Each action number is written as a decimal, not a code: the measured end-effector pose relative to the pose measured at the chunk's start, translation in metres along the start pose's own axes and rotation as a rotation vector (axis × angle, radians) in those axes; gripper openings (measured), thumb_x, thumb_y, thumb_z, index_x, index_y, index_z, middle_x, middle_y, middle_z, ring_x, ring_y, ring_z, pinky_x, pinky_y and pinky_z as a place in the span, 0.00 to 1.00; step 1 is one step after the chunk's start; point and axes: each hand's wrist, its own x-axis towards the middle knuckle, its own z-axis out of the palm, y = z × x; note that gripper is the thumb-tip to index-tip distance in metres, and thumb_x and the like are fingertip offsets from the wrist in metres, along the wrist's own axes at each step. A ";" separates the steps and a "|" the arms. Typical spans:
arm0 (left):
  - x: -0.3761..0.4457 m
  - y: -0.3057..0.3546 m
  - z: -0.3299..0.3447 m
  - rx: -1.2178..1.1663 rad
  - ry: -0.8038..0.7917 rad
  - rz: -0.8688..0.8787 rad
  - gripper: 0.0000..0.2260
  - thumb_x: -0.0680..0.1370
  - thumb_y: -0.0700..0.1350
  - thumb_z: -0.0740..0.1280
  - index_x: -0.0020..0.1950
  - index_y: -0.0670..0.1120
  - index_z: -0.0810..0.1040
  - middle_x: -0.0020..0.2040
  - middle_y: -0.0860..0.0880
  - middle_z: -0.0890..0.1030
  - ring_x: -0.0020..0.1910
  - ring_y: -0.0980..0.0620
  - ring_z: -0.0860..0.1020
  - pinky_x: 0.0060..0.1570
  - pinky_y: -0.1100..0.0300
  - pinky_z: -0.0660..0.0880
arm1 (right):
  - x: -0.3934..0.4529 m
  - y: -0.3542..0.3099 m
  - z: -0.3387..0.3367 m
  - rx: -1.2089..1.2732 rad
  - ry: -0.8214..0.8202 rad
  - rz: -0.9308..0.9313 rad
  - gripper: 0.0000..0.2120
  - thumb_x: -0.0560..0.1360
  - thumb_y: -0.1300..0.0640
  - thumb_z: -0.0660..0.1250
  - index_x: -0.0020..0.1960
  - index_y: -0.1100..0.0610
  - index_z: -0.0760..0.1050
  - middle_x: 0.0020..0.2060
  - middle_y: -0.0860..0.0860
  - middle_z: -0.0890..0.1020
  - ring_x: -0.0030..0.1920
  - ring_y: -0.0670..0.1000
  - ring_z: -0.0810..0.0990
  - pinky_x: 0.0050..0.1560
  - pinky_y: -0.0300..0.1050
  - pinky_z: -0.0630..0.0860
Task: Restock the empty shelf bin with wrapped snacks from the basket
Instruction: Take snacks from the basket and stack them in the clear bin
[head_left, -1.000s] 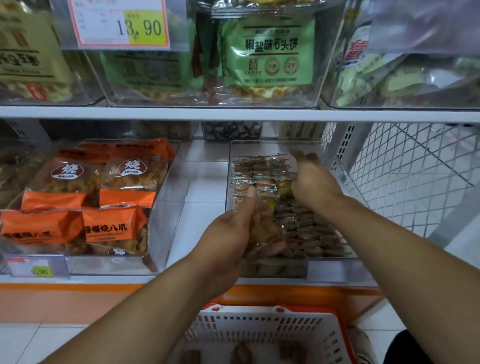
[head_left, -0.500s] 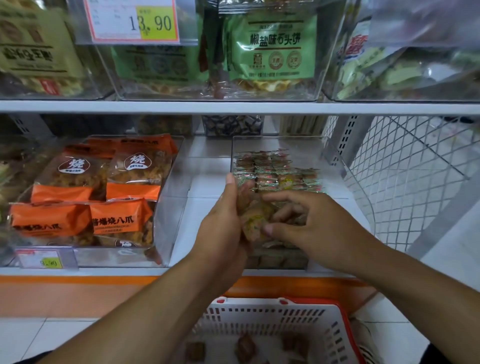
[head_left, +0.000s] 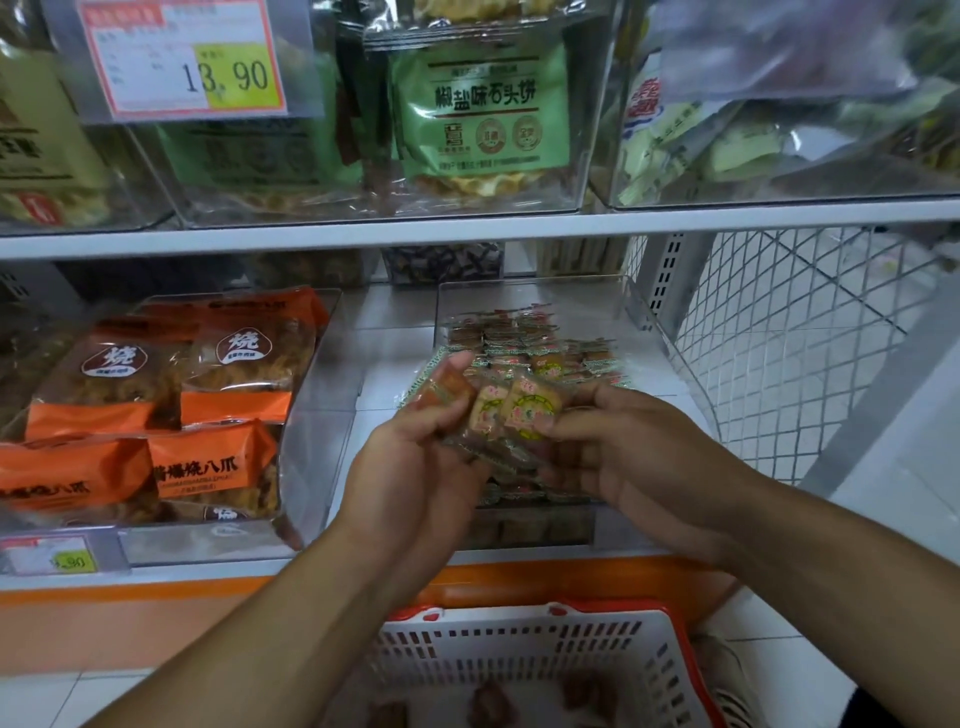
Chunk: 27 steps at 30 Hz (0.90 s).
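1. Left hand (head_left: 415, 462) curled round a fan of wrapped snacks (head_left: 498, 415), thumb on top
2. Right hand (head_left: 623, 457) pinching the rightmost snack of that fan at its edge
3. Held just above the front half of the clear shelf bin (head_left: 636, 312), rows already laid towards the back
4. Bin straight ahead and below, long axis running away; right hand nearer the open spot
5. Basket (head_left: 524, 654) low in front, a few snacks left

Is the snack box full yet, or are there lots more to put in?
Partly done: rows of wrapped snacks already lie in the clear bin. The left hand and right hand hold a small fan of snacks above it. A few remain in the basket.
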 end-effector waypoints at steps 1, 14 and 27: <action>0.000 0.000 0.001 -0.007 0.005 0.007 0.17 0.79 0.35 0.59 0.64 0.45 0.78 0.58 0.39 0.84 0.48 0.44 0.84 0.42 0.54 0.82 | 0.000 0.000 -0.001 -0.009 -0.006 0.001 0.14 0.75 0.67 0.71 0.59 0.61 0.76 0.46 0.57 0.87 0.40 0.50 0.85 0.38 0.44 0.81; 0.003 0.003 0.002 0.055 0.016 -0.026 0.28 0.80 0.65 0.54 0.60 0.44 0.79 0.57 0.39 0.82 0.54 0.43 0.82 0.53 0.50 0.79 | -0.006 -0.008 -0.005 -0.372 -0.090 -0.055 0.20 0.73 0.63 0.74 0.64 0.53 0.78 0.54 0.55 0.86 0.54 0.54 0.85 0.56 0.50 0.83; 0.004 0.009 -0.006 0.485 0.126 0.330 0.27 0.72 0.22 0.66 0.59 0.50 0.82 0.59 0.54 0.84 0.54 0.51 0.84 0.49 0.60 0.79 | -0.009 -0.022 -0.010 0.000 -0.332 0.125 0.24 0.69 0.72 0.71 0.65 0.64 0.76 0.57 0.63 0.83 0.56 0.59 0.84 0.51 0.47 0.83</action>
